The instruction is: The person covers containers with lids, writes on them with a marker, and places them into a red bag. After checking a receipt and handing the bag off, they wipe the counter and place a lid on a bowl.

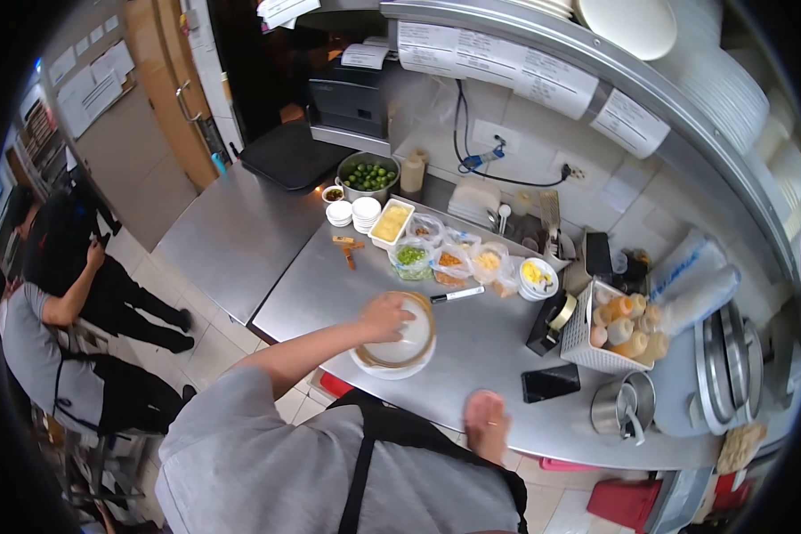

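Observation:
A brown-rimmed bowl (416, 354) with a pale, whitish inside sits on a white plate (392, 374) near the counter's front edge. Over its left side is my left hand (385, 318), fingers bent down and drawn together inside the rim; what they hold, if anything, is hidden under them. My right hand (487, 425) hovers at the front edge of the counter, right of the bowl, its fingers smeared by motion. A black-and-white marker (457, 295) lies behind the bowl. Bagged chopped greens (410, 255) and other bagged ingredients (452, 261) stand behind that.
Further back are a pot of green limes (369, 175), stacked white saucers (366, 214) and a yellow-filled tub (391, 222). On the right stand a phone (550, 384), a basket of sauce bottles (607, 331) and metal pots (621, 402). Two people (71, 267) are at the left.

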A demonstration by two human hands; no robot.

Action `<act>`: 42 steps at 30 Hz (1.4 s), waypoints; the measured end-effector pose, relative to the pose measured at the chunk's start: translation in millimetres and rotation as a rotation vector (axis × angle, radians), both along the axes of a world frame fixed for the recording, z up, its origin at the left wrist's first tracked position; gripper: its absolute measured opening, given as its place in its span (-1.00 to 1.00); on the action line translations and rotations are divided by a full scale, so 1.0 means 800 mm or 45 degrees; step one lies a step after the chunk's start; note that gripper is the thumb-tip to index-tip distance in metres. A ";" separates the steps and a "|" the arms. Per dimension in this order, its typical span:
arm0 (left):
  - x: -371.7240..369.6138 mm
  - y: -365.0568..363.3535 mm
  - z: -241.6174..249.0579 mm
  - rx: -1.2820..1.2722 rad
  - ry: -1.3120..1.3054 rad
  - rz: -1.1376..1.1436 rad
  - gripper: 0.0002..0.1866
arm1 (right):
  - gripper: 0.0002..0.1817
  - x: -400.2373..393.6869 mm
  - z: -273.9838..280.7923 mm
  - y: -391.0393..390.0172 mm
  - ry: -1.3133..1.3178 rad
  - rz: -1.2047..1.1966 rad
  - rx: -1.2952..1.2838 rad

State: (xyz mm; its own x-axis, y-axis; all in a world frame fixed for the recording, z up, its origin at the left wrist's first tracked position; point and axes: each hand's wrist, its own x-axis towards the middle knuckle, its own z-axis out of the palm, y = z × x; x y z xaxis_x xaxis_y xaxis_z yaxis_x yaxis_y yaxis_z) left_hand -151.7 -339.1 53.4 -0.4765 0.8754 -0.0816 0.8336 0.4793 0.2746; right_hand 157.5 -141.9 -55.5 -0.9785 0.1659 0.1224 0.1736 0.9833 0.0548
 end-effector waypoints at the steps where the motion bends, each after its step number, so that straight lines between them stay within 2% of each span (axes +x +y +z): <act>1: -0.010 -0.021 -0.011 0.032 0.017 0.077 -0.52 | -0.42 -0.022 0.012 -0.021 -0.080 -0.002 -0.363; 5: -0.043 -0.090 0.005 -0.011 -0.039 0.366 -0.49 | -0.42 -0.117 0.003 0.004 0.150 0.121 -0.371; 10: -0.093 -0.171 -0.003 0.039 -0.025 0.540 -0.50 | -0.41 -0.228 -0.034 0.062 0.387 -0.288 -0.112; 12: -0.105 -0.183 0.005 0.029 -0.045 0.585 -0.50 | -0.42 -0.231 -0.029 0.060 0.373 -0.342 -0.188; 14: -0.112 -0.194 0.004 0.030 -0.045 0.694 -0.48 | -0.43 -0.212 -0.028 0.047 0.340 -0.406 -0.261; 16: -0.117 -0.204 0.003 0.016 -0.043 0.666 -0.48 | -0.42 -0.187 -0.024 0.025 0.402 -0.462 -0.300; 19: -0.119 -0.204 0.016 0.073 -0.119 0.632 -0.49 | -0.41 -0.128 -0.004 -0.020 0.317 -0.482 -0.408; 21: -0.121 -0.207 0.015 0.101 -0.128 0.601 -0.49 | -0.40 -0.092 -0.020 -0.039 0.299 -0.488 -0.443; 23: -0.127 -0.213 0.009 0.131 -0.126 0.543 -0.48 | -0.45 -0.052 -0.046 -0.038 0.421 -0.524 -0.396; 24: -0.129 -0.216 0.005 0.171 -0.121 0.509 -0.48 | -0.42 -0.033 -0.051 -0.035 0.389 -0.647 -0.427; 26: -0.130 -0.221 0.001 0.188 -0.071 0.408 -0.49 | -0.46 0.010 -0.079 -0.009 0.682 -0.662 -0.273; 27: -0.130 -0.223 0.000 0.283 -0.029 0.380 -0.51 | -0.44 0.033 -0.098 0.010 0.927 -1.007 -0.807; 28: -0.129 -0.231 -0.003 0.378 0.007 0.352 -0.53 | -0.40 0.075 -0.117 0.032 0.670 -1.171 -0.410; 29: -0.130 -0.244 -0.005 0.340 -0.028 0.324 -0.53 | -0.41 0.104 -0.114 0.040 0.484 -1.483 -0.457; 30: -0.135 -0.253 -0.004 0.519 -0.138 0.330 -0.56 | -0.40 0.151 -0.134 0.075 1.093 -1.447 -1.003; 31: -0.142 -0.263 -0.006 0.699 -0.247 0.343 -0.59 | -0.53 0.116 -0.069 0.020 0.476 -1.701 -0.221; 32: -0.151 -0.277 -0.013 0.676 -0.268 0.332 -0.59 | -0.65 0.076 0.024 -0.027 0.279 -2.021 -0.826; 34: -0.177 -0.312 -0.035 0.835 -0.332 0.638 -0.68 | -0.74 0.067 0.043 -0.050 0.928 -1.899 -0.999; 36: -0.208 -0.346 -0.074 0.812 -0.316 0.672 -0.72 | -0.76 0.059 0.024 -0.021 1.101 -1.423 -0.637; 38: -0.225 -0.360 -0.110 0.794 -0.299 0.700 -0.75 | -0.73 -0.014 0.047 -0.041 1.250 -1.083 -1.286; 40: -0.232 -0.365 -0.134 0.773 -0.473 0.737 -0.78 | -0.70 -0.102 0.091 -0.061 0.356 -0.967 -0.540; 41: -0.230 -0.362 -0.135 0.768 -0.483 0.735 -0.78 | -0.68 -0.132 0.063 -0.060 0.446 -0.786 -0.171; 42: -0.224 -0.352 -0.132 0.770 -0.729 0.821 -0.78 | -0.65 -0.173 0.059 -0.069 0.393 -0.730 -0.076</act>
